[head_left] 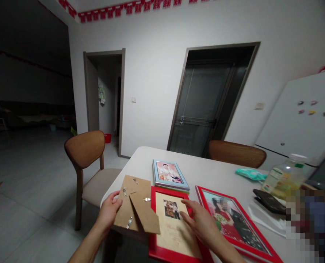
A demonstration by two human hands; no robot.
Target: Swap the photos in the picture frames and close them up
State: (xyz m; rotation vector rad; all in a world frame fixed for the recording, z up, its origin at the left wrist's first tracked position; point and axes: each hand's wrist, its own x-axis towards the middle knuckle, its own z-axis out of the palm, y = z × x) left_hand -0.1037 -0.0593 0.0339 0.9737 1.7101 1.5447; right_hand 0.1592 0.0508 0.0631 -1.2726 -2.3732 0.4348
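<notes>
My left hand point(110, 211) grips the near left edge of a brown cardboard frame backing point(133, 202) with metal clips and a fold-out stand, held just above the table's near left corner. My right hand point(199, 218) lies flat on an open red picture frame point(166, 250), fingers spread over the beige mat with a small photo point(171, 209) in it. The backing overlaps the red frame's left edge.
A blue-framed photo point(169, 174) lies behind, a second red-framed photo point(233, 221) to the right. On the white table point(206, 170) are a teal packet point(250, 174), a bottle point(284, 179) and a black wallet point(269, 201). Wooden chairs point(85, 149) stand left and far side; a fridge point(302, 117) is on the right.
</notes>
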